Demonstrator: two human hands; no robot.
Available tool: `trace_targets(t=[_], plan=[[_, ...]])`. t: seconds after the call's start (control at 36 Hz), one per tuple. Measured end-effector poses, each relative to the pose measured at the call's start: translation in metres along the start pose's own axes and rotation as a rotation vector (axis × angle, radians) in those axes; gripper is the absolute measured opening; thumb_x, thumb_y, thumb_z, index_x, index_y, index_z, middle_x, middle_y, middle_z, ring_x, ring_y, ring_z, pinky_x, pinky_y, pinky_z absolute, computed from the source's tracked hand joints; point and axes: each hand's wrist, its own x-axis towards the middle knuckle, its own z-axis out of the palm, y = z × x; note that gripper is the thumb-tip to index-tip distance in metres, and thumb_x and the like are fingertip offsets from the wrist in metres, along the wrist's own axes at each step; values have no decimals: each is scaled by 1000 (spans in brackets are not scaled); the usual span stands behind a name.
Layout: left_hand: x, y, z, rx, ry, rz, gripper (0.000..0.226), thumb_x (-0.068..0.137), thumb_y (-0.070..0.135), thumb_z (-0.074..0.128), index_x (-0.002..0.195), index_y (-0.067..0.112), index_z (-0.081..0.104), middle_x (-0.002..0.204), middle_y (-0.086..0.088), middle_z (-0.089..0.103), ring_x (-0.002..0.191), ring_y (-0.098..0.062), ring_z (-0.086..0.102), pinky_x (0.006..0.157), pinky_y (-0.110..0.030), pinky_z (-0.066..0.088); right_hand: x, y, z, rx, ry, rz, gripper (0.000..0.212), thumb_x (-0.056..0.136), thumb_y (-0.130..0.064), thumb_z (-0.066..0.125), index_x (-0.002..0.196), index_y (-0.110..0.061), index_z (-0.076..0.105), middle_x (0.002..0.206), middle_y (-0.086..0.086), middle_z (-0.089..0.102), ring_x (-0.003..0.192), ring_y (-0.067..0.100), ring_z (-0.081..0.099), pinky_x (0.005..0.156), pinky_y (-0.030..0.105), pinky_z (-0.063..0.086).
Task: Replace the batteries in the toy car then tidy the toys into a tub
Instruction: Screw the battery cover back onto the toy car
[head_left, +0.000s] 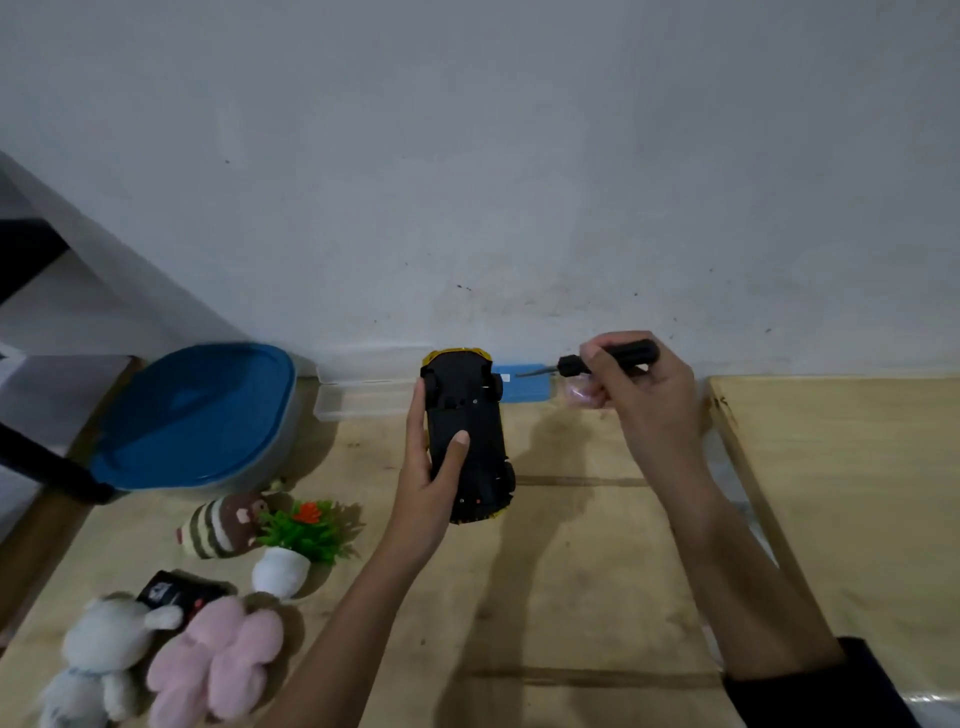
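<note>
I hold the toy car (470, 441) belly-up in my left hand (431, 483), fingers along one flank and thumb pressed on the black underside, so the battery cover faces me and the body cannot twist. It hangs just above the worktop (571, 571), nose toward the wall. My right hand (644, 395) has its grip closed round the handle of the screwdriver (597, 361), its tip pointing left toward the car but well apart from it; I judge the cover screw is next. The tub (202, 415) sits at the left with its blue lid on, out of the way until tidying. The soft toys (171, 665) lie in a loose cluster at the near left, waiting.
</note>
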Motion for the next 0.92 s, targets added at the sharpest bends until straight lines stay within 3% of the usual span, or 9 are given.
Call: trace_targets(t=[0.06,0.17,0.47,0.75,0.92], plan=[[1,5,6,14,-8,37,62,98,18,45,144,45,15,129,37,37,117,8,50,82,-12,49,-8,-15,4,-37,-26,-73,1,86,-11,63,86,-10,62,76,4,64,61,17,62,59,33,57],[0,17,14,24,-47,89,62,97,17,45,144,43,13,129,36,37,109,16,52,79,-9,48,-20,-29,9,-83,-60,-193,12,86,-13,65,79,-23,62,82,13,62,60,17,63,56,26,54],[-6,26,11,5,-60,118,63,97,17,46,144,43,13,130,30,42,116,6,52,88,-14,48,-32,-36,16,-52,-8,-217,18,81,-20,63,71,-35,62,81,14,60,59,23,62,52,26,51],[-9,27,6,16,-51,116,63,97,18,46,145,42,13,130,32,43,115,3,54,95,-23,49,-35,-32,21,-62,-15,-207,8,82,-18,62,76,-24,60,85,18,60,58,19,60,52,23,50],[-9,26,3,25,-44,116,63,97,18,46,144,44,13,126,36,42,112,7,55,92,-20,50,-35,-29,24,-85,-33,-215,8,84,-15,62,78,-21,61,82,14,60,57,16,60,52,23,50]])
